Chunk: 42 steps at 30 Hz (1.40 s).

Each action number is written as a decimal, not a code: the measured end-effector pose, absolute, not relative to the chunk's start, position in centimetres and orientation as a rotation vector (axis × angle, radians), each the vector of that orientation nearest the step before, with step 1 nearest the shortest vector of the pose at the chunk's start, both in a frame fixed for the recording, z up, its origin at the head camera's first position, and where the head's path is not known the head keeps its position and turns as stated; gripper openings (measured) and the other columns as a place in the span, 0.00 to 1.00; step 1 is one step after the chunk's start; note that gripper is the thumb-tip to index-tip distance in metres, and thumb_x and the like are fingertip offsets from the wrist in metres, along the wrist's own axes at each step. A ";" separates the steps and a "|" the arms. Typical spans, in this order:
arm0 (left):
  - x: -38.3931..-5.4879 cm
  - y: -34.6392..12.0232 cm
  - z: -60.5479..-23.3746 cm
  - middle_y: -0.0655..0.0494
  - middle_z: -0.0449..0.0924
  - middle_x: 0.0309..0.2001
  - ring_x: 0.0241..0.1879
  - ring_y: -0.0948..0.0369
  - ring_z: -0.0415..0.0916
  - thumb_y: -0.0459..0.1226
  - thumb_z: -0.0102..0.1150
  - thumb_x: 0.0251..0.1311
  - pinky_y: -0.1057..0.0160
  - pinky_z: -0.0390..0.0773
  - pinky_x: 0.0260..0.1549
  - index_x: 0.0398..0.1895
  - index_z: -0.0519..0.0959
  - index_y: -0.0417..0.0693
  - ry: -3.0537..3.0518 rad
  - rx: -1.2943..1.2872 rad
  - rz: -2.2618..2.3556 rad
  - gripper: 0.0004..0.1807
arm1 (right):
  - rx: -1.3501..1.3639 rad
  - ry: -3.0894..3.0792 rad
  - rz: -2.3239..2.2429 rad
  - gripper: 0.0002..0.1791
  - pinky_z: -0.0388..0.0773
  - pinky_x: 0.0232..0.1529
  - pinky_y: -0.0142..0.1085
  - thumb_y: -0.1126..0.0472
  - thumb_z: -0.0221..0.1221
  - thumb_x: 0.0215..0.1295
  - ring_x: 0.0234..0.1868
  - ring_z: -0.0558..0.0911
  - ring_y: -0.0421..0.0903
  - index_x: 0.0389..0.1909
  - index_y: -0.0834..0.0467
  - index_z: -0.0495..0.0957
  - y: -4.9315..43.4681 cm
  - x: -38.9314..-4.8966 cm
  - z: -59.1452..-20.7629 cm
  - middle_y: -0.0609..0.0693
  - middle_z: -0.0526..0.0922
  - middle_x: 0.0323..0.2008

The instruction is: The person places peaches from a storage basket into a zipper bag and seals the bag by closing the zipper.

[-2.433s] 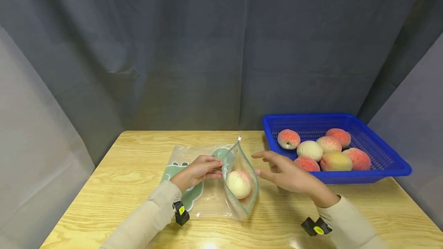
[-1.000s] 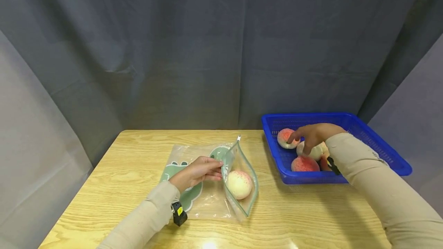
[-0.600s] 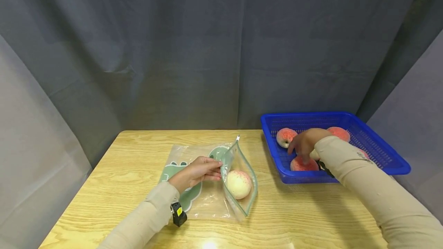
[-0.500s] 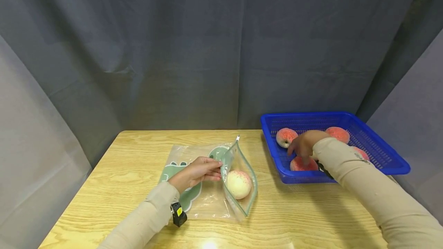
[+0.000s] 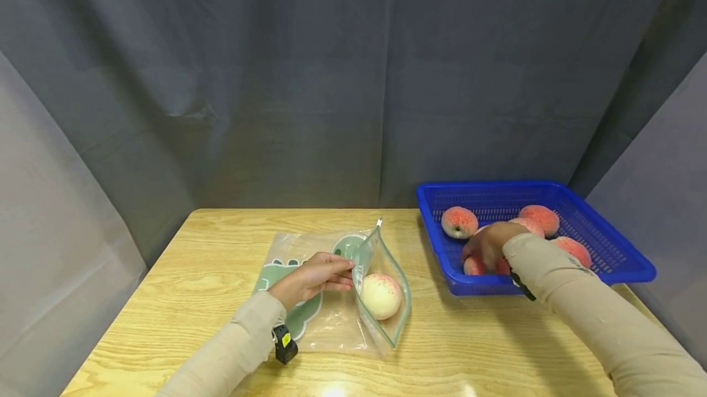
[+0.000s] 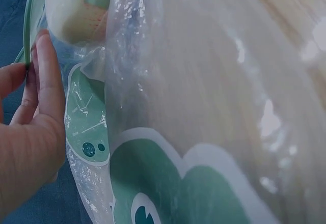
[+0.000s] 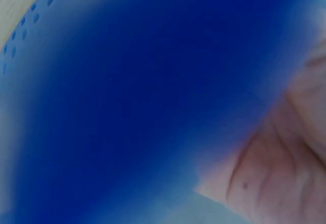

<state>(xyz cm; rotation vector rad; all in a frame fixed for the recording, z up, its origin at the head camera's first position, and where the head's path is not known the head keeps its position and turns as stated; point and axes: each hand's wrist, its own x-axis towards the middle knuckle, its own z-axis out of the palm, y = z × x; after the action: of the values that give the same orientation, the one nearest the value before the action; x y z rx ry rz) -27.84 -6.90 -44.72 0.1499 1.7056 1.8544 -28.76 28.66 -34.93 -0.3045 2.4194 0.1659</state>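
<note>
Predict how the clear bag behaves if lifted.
The clear bag is probably floppy: its see-through film looks creased. It may sag, as the left hand pinches one edge. The round peach inside could roll out through the gaping mouth.

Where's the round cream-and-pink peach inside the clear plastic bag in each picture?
Head: the round cream-and-pink peach is just right of centre, low down, inside the clear plastic bag with green trim.
Left wrist: top left, against the picture's top edge.
Right wrist: not in it.
Shared landmark: the bare left hand pinching the bag's edge, in head and left wrist views.
</note>
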 end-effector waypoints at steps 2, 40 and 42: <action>-27.8 -6.8 -44.8 0.51 0.81 0.28 0.26 0.64 0.81 0.33 0.53 0.68 0.69 0.85 0.32 0.33 0.79 0.40 1.709 0.155 1.852 0.07 | -0.287 2.418 0.123 0.35 0.81 0.29 0.40 0.72 0.63 0.46 0.47 0.71 0.55 0.56 0.40 0.77 28.9 -28.8 -35.0 0.55 0.72 0.58; -27.6 -6.7 -43.7 0.51 0.81 0.28 0.27 0.64 0.81 0.33 0.54 0.67 0.68 0.85 0.33 0.41 0.78 0.33 1.714 0.178 1.842 0.09 | -0.638 2.683 -1.322 0.39 0.80 0.45 0.40 0.57 0.71 0.53 0.47 0.80 0.52 0.66 0.54 0.65 21.3 -23.1 -32.3 0.60 0.76 0.53; -27.7 -6.7 -43.7 0.51 0.81 0.28 0.27 0.64 0.81 0.32 0.54 0.66 0.68 0.85 0.33 0.41 0.78 0.33 1.710 0.177 1.845 0.09 | -0.620 2.738 -1.311 0.39 0.81 0.46 0.41 0.55 0.70 0.54 0.49 0.80 0.53 0.65 0.57 0.65 20.0 -22.7 -33.3 0.60 0.77 0.52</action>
<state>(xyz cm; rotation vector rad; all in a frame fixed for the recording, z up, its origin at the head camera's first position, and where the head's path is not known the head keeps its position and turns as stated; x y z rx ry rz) -27.65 -6.70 -43.71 0.1775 1.7097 1.8451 -22.69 19.96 -33.28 -0.6198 2.7376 -1.3105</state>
